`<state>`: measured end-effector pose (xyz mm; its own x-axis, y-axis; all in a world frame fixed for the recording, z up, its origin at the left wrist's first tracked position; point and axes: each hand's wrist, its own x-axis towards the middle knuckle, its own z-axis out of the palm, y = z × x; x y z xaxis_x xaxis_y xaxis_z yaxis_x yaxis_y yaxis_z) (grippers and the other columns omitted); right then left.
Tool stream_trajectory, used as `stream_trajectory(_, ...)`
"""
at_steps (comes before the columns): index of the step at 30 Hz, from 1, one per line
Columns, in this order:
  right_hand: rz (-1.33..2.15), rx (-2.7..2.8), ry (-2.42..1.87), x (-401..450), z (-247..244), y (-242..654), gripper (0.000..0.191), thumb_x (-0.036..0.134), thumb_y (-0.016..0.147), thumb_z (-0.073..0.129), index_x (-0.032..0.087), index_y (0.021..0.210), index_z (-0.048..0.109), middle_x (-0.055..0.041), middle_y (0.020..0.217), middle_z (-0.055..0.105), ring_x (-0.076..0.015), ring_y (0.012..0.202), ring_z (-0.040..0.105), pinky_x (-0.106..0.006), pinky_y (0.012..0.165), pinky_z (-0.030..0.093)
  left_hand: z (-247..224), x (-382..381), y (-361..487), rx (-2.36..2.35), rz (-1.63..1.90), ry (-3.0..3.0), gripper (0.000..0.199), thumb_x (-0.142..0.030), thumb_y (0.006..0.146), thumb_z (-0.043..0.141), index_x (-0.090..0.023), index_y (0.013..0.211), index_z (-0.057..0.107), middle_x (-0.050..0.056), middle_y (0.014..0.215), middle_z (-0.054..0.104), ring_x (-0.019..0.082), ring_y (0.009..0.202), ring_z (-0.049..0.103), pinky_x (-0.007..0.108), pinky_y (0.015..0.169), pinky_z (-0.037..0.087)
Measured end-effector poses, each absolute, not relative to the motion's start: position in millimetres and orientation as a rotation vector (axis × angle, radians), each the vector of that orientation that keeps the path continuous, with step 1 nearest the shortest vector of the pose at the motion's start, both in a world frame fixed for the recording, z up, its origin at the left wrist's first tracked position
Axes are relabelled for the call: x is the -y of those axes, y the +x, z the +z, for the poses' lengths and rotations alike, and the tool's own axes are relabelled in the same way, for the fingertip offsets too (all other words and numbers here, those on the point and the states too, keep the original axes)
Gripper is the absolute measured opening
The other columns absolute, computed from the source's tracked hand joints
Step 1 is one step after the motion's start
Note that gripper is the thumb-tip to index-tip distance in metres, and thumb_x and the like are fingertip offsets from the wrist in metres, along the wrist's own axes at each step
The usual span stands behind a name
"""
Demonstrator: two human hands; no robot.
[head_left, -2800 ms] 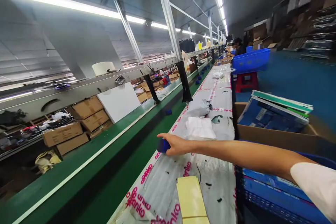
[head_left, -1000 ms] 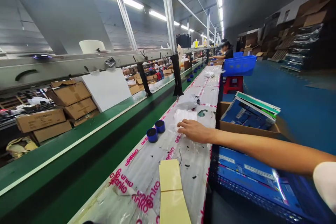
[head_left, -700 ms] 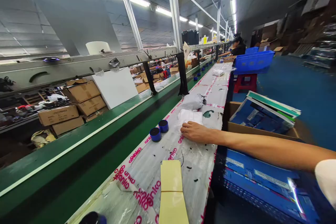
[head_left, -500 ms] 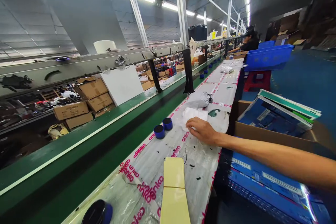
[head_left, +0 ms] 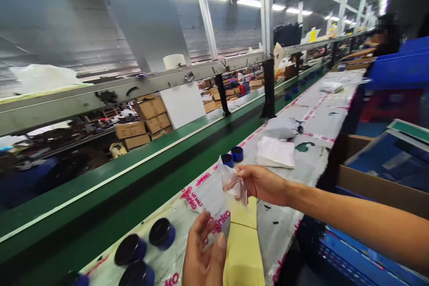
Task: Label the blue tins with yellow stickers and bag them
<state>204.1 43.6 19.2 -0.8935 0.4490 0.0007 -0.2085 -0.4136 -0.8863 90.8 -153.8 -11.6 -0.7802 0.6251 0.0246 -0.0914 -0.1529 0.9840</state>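
Note:
My right hand point(head_left: 261, 184) pinches the top of a clear plastic bag point(head_left: 233, 187) above the belt. My left hand point(head_left: 203, 250) rises from the bottom of the view and grips the bag's lower edge. Below the bag lies a stack of pale yellow pads point(head_left: 243, 250). Several round black-and-blue lidded tins point(head_left: 130, 249) stand near my left hand, with two more point(head_left: 233, 155) farther along. A folded white cloth point(head_left: 275, 152) and a grey plastic bag point(head_left: 281, 128) lie beyond my right hand on the film-covered belt point(head_left: 291, 170).
The pink-printed film runs along a green-edged line point(head_left: 140, 165). To the right stand a cardboard box point(head_left: 372, 187) holding blue printed sheets and a blue crate point(head_left: 402, 71). A co-worker point(head_left: 385, 38) works at the far end. Cardboard cartons point(head_left: 150, 116) sit beyond the line.
My right hand has moved from the white cloth and now lifts the clear bag. My left hand has come into view on it. The view has turned right, and tins appear at the bottom.

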Motion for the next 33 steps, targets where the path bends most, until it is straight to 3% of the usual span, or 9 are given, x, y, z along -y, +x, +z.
stream_trajectory(4, 2.656, 1.343, -0.198, -6, 18, 169, 0.013, 0.029, 0.078, 0.059, 0.019, 0.085, 0.053, -0.0053, 0.080, 0.073, -0.0176, 0.066, 0.069, -0.029, 0.064, 0.055, -5, 146, 82, -1.283, 2.033, 0.283, 0.078, -0.056, 0.066, 0.086, -0.025, 0.133, 0.060, 0.014, 0.146, 0.058, 0.033, 0.133, 0.056, 0.038, 0.098, 0.054)
stream_trajectory(7, 2.656, 1.519, -0.153, 11, 19, 149, 0.015, 0.027, 0.072, 0.063, 0.018, 0.080, 0.055, -0.0028, 0.072, 0.070, -0.0154, 0.061, 0.067, -0.024, 0.057, 0.053, -1, 157, 77, -1.041, 2.010, 0.224, 0.069, -0.059, 0.072, 0.081, -0.018, 0.126, 0.065, 0.017, 0.131, 0.068, 0.034, 0.117, 0.067, 0.041, 0.094, 0.057)
stream_trajectory(10, 2.528, 1.621, -0.181, 19, 21, 139, 0.018, 0.030, 0.071, 0.067, 0.018, 0.080, 0.056, -0.0025, 0.073, 0.070, -0.0146, 0.058, 0.066, -0.022, 0.049, 0.049, -5, 174, 66, -1.079, 2.124, 0.181, 0.054, -0.037, 0.065, 0.091, -0.017, 0.109, 0.068, 0.012, 0.104, 0.078, 0.025, 0.088, 0.075, 0.033, 0.079, 0.060)
stream_trajectory(15, 2.259, 1.825, -0.281, 26, 20, 138, 0.025, 0.038, 0.073, 0.071, 0.017, 0.079, 0.058, -0.0042, 0.077, 0.072, -0.0154, 0.057, 0.066, -0.027, 0.054, 0.053, -20, 206, 39, -1.324, 2.336, 0.038, 0.055, -0.030, 0.052, 0.098, -0.019, 0.097, 0.068, 0.000, 0.082, 0.075, 0.012, 0.063, 0.069, 0.020, 0.059, 0.056)
stream_trajectory(19, 2.154, 1.974, -0.245, 28, 23, 140, 0.028, 0.044, 0.076, 0.071, 0.018, 0.079, 0.063, -0.0028, 0.080, 0.069, -0.0151, 0.066, 0.063, -0.028, 0.063, 0.051, -22, 223, 31, -1.382, 2.289, 0.069, 0.059, -0.034, 0.048, 0.099, -0.017, 0.097, 0.072, 0.004, 0.087, 0.076, 0.016, 0.070, 0.071, 0.024, 0.066, 0.059)
stream_trajectory(24, 2.002, 2.165, -0.135, 29, 31, 136, 0.049, 0.063, 0.087, 0.061, 0.017, 0.077, 0.071, -0.0023, 0.078, 0.066, -0.0148, 0.070, 0.055, -0.026, 0.064, 0.042, -24, 231, 30, -1.419, 2.155, 0.127, 0.060, -0.037, 0.047, 0.100, -0.016, 0.096, 0.074, 0.007, 0.091, 0.077, 0.020, 0.076, 0.073, 0.029, 0.070, 0.060)
stream_trajectory(27, 2.138, 2.153, -0.171, 32, 30, 130, 0.042, 0.057, 0.077, 0.076, 0.015, 0.080, 0.074, -0.0014, 0.075, 0.067, -0.0129, 0.066, 0.054, -0.024, 0.061, 0.039, -29, 234, 30, -1.487, 2.114, 0.174, 0.063, -0.041, 0.046, 0.100, -0.016, 0.097, 0.073, 0.010, 0.098, 0.078, 0.022, 0.085, 0.073, 0.028, 0.076, 0.059)
stream_trajectory(31, 2.276, 1.958, -0.273, 37, 27, 124, 0.038, 0.045, 0.064, 0.089, 0.013, 0.076, 0.071, -0.0011, 0.071, 0.068, -0.0115, 0.064, 0.057, -0.023, 0.060, 0.042, -34, 235, 31, -1.605, 2.156, 0.227, 0.066, -0.049, 0.051, 0.096, -0.017, 0.102, 0.070, 0.005, 0.087, 0.075, 0.016, 0.069, 0.069, 0.025, 0.066, 0.055)
stream_trajectory(33, 2.308, 1.889, -0.302, 39, 27, 123, 0.038, 0.040, 0.059, 0.091, 0.014, 0.074, 0.068, 0.0005, 0.067, 0.067, -0.0104, 0.061, 0.057, -0.022, 0.057, 0.042, -32, 235, 33, -1.684, 2.184, 0.249, 0.066, -0.053, 0.056, 0.091, -0.018, 0.106, 0.068, 0.007, 0.093, 0.075, 0.019, 0.077, 0.070, 0.030, 0.072, 0.055)
